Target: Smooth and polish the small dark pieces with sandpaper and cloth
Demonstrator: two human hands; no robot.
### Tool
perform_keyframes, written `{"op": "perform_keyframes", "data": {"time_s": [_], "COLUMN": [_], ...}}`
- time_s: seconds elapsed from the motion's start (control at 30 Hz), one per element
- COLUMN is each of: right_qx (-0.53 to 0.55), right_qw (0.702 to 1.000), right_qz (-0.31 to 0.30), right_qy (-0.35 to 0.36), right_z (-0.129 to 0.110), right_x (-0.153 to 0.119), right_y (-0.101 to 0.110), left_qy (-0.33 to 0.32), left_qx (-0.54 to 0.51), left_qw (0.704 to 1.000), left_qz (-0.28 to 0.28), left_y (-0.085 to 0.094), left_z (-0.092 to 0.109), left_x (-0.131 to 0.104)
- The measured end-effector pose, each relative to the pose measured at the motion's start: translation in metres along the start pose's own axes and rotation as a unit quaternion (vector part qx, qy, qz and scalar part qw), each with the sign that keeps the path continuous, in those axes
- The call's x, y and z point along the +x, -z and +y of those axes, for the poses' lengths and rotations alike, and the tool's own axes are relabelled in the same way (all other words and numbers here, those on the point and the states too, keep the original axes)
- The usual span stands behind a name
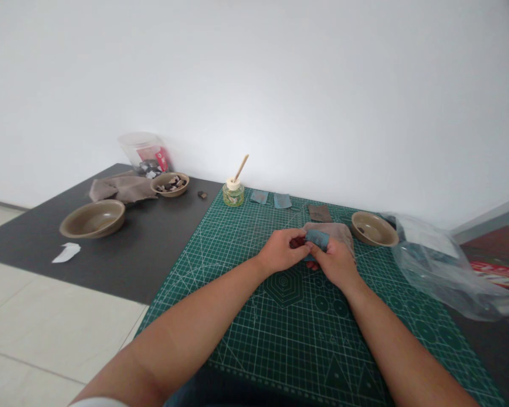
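Both hands meet over a green cutting mat (pixel 237 294). A small blue piece (pixel 317 238) is pinched between them. My right hand (pixel 337 263) holds it from the right, thumb on its lower face. My left hand (pixel 283 249) has its fingers closed at the piece's left edge. A brownish cloth (pixel 343 233) lies just behind and under the hands. Beyond them on the mat are a blue square (pixel 259 196), another blue square (pixel 283 200) and a brown square (pixel 319 213). The fingers partly hide the held piece.
A glass jar (pixel 233 195) with a stick stands at the mat's back left. One bowl (pixel 375 229) and a plastic bag (pixel 436 265) are at right. On the dark table (pixel 152 249) are an empty bowl (pixel 93 219), a bowl of scraps (pixel 170 185), a cloth (pixel 125 188) and a clear tub (pixel 144 152).
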State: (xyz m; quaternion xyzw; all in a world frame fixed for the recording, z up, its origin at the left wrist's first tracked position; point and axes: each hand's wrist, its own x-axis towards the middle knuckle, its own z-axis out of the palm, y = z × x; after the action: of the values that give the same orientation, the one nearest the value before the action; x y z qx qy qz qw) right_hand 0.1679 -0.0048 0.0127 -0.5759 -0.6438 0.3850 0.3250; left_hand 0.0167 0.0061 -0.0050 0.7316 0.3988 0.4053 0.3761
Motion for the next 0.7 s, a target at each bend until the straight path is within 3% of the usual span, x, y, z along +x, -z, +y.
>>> {"op": "perform_keyframes", "data": {"time_s": [0.3, 0.7], "right_qx": [0.022, 0.076], "right_qw": [0.999, 0.997], "right_qz": [-0.021, -0.026], "right_qy": [0.025, 0.014], "right_z": [0.0019, 0.0061], "right_x": [-0.0012, -0.0011], "right_y": [0.0044, 0.0031], "left_qy": [0.023, 0.043], "left_qx": [-0.080, -0.104], "left_qw": [0.996, 0.994], "left_qz": [-0.025, 0.002], "left_y": [-0.0002, -0.0019], "left_z": [0.0021, -0.0049], "left_x": [0.0001, 0.0024]}}
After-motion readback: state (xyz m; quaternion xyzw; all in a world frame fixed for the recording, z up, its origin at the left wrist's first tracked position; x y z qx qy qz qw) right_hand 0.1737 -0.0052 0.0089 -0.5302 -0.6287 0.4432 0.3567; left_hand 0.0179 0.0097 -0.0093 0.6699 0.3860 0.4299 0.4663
